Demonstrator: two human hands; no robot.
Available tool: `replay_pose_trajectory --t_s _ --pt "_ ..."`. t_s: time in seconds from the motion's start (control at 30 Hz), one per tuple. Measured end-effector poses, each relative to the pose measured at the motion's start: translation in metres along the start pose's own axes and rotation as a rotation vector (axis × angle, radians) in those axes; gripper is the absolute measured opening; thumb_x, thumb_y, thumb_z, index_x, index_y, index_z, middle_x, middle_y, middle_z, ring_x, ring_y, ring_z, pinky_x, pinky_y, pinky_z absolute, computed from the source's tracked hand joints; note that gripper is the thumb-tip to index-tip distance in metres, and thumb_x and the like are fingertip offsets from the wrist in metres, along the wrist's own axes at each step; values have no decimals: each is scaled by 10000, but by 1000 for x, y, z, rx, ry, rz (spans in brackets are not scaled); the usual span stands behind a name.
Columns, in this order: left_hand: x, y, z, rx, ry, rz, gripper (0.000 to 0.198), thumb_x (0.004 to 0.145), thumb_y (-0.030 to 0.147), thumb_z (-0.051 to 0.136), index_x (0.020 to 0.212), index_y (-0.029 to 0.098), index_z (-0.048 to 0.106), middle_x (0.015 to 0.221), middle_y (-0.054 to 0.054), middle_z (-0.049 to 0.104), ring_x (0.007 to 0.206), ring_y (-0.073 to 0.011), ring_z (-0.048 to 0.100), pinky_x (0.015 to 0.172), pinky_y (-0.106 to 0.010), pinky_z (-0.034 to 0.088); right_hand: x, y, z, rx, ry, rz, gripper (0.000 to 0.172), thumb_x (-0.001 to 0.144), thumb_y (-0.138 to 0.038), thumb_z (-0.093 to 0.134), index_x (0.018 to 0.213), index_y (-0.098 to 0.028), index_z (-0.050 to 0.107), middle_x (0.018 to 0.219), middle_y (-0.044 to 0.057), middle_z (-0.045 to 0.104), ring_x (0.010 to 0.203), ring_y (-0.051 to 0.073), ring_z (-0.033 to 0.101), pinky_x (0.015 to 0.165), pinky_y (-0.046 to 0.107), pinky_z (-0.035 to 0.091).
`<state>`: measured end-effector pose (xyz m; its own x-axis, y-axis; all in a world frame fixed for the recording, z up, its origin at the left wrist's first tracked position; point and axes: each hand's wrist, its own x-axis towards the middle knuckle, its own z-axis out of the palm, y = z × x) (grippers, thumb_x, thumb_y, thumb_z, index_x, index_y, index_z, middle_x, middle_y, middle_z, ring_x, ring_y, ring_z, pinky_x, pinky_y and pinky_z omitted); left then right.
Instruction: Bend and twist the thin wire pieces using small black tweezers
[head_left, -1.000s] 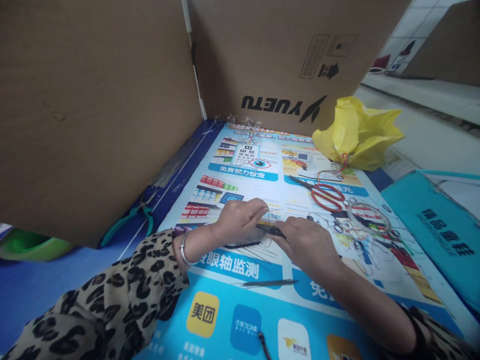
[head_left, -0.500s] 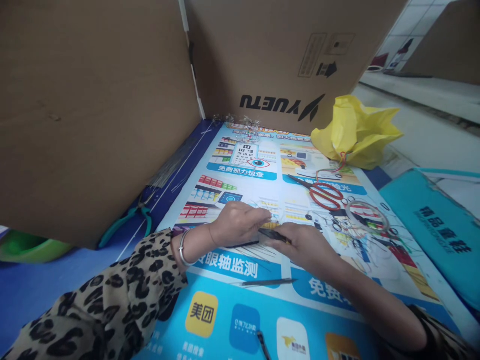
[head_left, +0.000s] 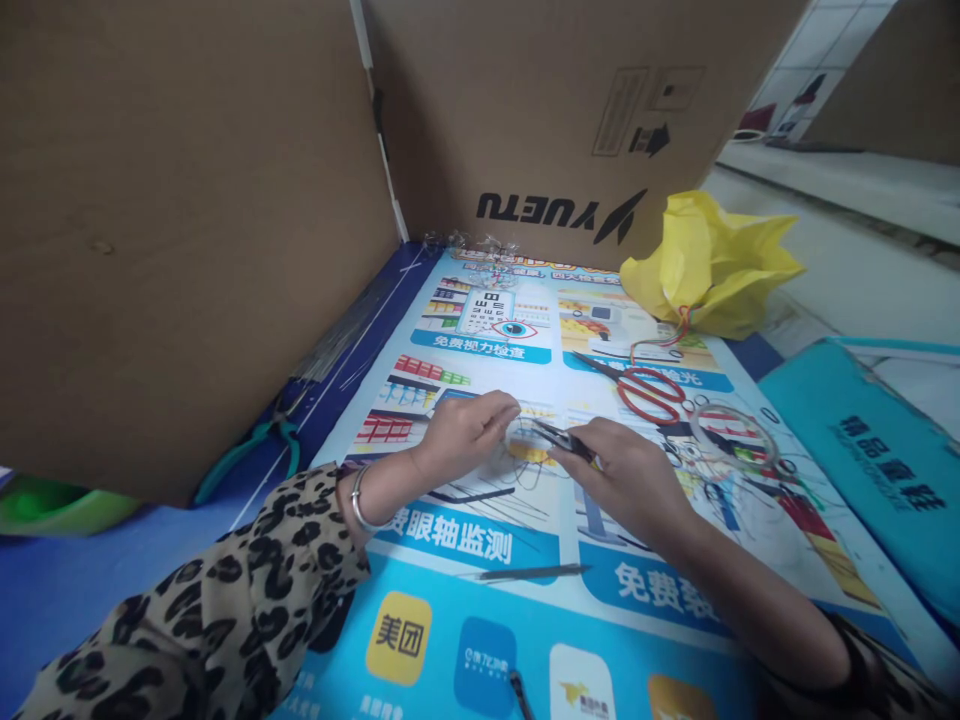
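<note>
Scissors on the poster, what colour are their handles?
Red. The scissors lie on the poster past the right hand, clearest in the head view.

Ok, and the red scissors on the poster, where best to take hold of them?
By the handle loops, from above on the near side, I'd say: the red scissors lie flat on the poster, blades apparently shut and pointing away, loops toward the right hand.
</note>
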<state>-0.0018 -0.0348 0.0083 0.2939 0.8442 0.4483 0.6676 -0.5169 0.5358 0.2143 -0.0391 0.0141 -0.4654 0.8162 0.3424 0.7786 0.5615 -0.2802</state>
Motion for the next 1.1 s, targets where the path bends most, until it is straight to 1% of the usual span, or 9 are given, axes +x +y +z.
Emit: replay_pose_trajectory --t_s 0.17,0.27,0.43,0.6,0.7,0.77,0.83,0.93,1.1 --pt "2 12 7 161 -99 21 232 894 317 368 961 212 564 779 -9 679 649 -142 611 590 -236 404 9 -12 -9 421 -48 196 276 787 -415 528 913 -193 634 729 11 631 643 138 553 571 241 406" --pt "9 26 7 185 -171 -7 210 887 314 365 1004 220 512 812 -12 674 645 -158 610 576 -252 393 16 -18 -18 618 -77 243 258 764 -383 553 918 -192 633 734 -9 625 657 129 542 577 232 406" --pt "30 45 -2 -76 -189 -82 191 902 374 342 896 221 455 663 34 605 601 -128 572 572 -232 391 26 -13 -31 677 -72 272 251 740 -391 568 821 -166 642 652 -19 565 596 106 461 527 231 353" --pt "48 51 -5 -328 -234 -90 232 901 417 347 850 207 431 586 51 550 534 -94 534 549 -206 390 31 0 -34 740 -29 310 289 717 -431 581 770 -153 639 604 -25 496 546 90 386 497 235 306" --pt "56 42 -4 -417 -303 -78 254 906 405 330 847 194 458 615 40 565 537 -84 538 562 -205 403 32 9 -28 786 -14 364 305 719 -457 576 749 -157 623 593 -28 471 540 88 369 495 236 301" --pt "58 28 -2 -378 -304 -82 263 908 380 327 828 187 486 651 28 580 568 -85 544 590 -211 412 32 15 -22 767 -24 405 314 719 -470 573 750 -161 618 588 -28 466 534 88 362 486 236 291" --pt "58 9 1 -289 -245 -118 236 899 337 351 798 186 502 697 23 590 593 -87 547 604 -216 414 33 21 -14 735 -49 422 320 721 -479 567 748 -164 613 576 -32 459 526 88 355 476 235 279" --pt "51 -20 8 6 -94 -145 106 828 212 454 775 190 543 742 5 588 715 -126 544 656 -246 406 36 25 -3 668 -66 405 314 736 -479 545 713 -170 594 547 -41 430 519 91 353 472 235 274" --pt "38 -40 12 142 -104 -79 99 795 165 486 740 171 568 795 -43 580 842 -174 522 756 -304 412 39 25 12 528 60 317 287 778 -435 508 649 -183 553 579 -26 466 555 105 419 510 241 319"
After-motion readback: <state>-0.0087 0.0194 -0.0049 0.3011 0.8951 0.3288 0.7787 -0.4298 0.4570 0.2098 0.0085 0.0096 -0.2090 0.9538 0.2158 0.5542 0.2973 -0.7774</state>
